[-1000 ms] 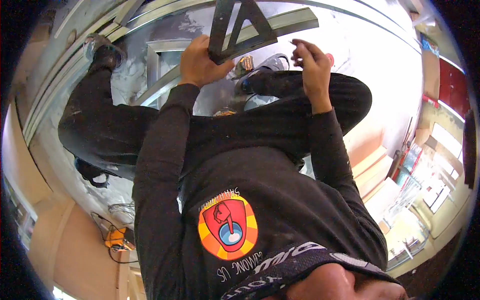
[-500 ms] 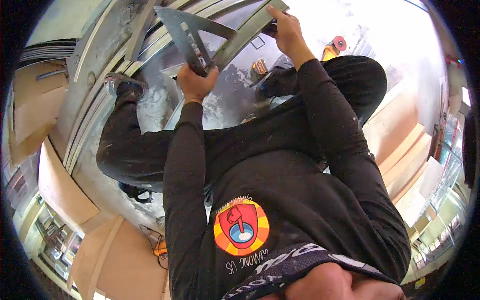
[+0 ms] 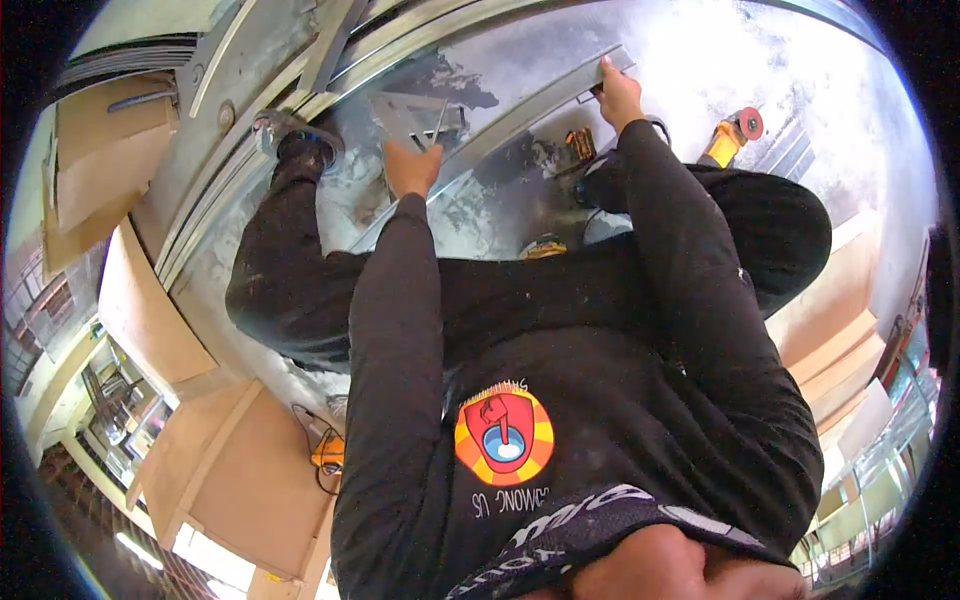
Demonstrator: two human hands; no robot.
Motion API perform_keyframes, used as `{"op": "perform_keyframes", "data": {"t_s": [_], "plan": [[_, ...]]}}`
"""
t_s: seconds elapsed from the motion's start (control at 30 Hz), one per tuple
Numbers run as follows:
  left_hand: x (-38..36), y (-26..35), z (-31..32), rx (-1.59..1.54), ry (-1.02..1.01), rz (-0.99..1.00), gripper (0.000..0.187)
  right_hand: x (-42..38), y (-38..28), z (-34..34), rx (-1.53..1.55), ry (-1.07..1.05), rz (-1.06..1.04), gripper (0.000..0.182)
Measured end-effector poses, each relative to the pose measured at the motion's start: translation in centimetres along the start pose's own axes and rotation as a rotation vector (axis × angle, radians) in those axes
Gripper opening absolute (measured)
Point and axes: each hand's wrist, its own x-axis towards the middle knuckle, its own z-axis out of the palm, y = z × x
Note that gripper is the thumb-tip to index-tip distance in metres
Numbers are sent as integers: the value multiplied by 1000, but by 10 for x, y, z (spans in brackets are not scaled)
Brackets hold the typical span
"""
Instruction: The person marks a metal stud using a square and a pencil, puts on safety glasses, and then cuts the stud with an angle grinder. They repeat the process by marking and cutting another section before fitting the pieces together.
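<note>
My left hand (image 3: 412,168) is closed around a triangular metal speed square (image 3: 394,112), which sticks out past my fingers on the far side. Beside it lies the near part of a long flat metal bar (image 3: 535,108), slanting up to the right. At the bar's far end my right hand (image 3: 620,98) grips it, with the thumb along its top. Both hands are beyond my knees, low over the dusty grey floor. A small black and orange object (image 3: 579,144) rests below the bar, near my right forearm.
An angle grinder (image 3: 735,135) with a red disc lies right of my right hand. Long metal lengths (image 3: 205,200) run along the left. Another yellow tool (image 3: 545,247) shows by my legs. Brown boards (image 3: 225,470) stand lower left, near an orange tool (image 3: 327,452) with a cord.
Both hands have lowered the bar and the speed square toward the floor. The square has tipped flatter. The view has shifted, showing more floor at the right.
</note>
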Motion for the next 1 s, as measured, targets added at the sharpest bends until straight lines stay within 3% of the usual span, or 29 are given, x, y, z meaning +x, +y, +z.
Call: {"op": "perform_keyframes", "data": {"t_s": [0.2, 0.4, 0.47, 0.5, 0.6, 0.67, 0.7, 0.77, 0.8, 0.87, 0.9, 0.97, 1.0], "plan": [[15, -31, 25, 98, 118, -21, 75, 40, 30, -11, -196, 44, -39, 32], [7, -14, 10, 180, -1, -230, 70, 23, 44, -4, -438, 89, -62, 31], [8, -23, 18, 229, 1, -249, 68, 9, 58, 0, -774, 153, -328, 36], [10, -32, 24, 247, 16, -210, 68, -3, 70, 6, -1077, 328, -522, 44], [14, -37, 28, 315, -45, -211, 69, -43, 91, 15, -997, 234, -435, 41], [12, -31, 22, 363, -109, -260, 69, -71, 82, 26, -1350, 6, -199, 43], [10, -26, 18, 346, -140, -279, 72, -75, 73, 28, -1345, 7, -207, 43], [11, -31, 15, 326, -162, -292, 76, -85, 57, 33, -1291, -159, -416, 31], [17, -36, 20, 313, -104, -265, 86, -83, 44, 40, -1283, -149, -424, 31], [24, -40, 25, 313, -37, -259, 106, -72, 0, 44, -1775, -455, -892, 23], [27, -34, 27, 316, -36, -266, 116, -89, -28, 53, -1391, -245, -595, 38], [65, -68, 60, 344, -32, -151, 122, -117, -72, 62, -1108, -158, -734, 40], [43, -35, 30, 140, -45, -76, 116, -140, -100, 61, -1067, -184, -777, 37]]}}
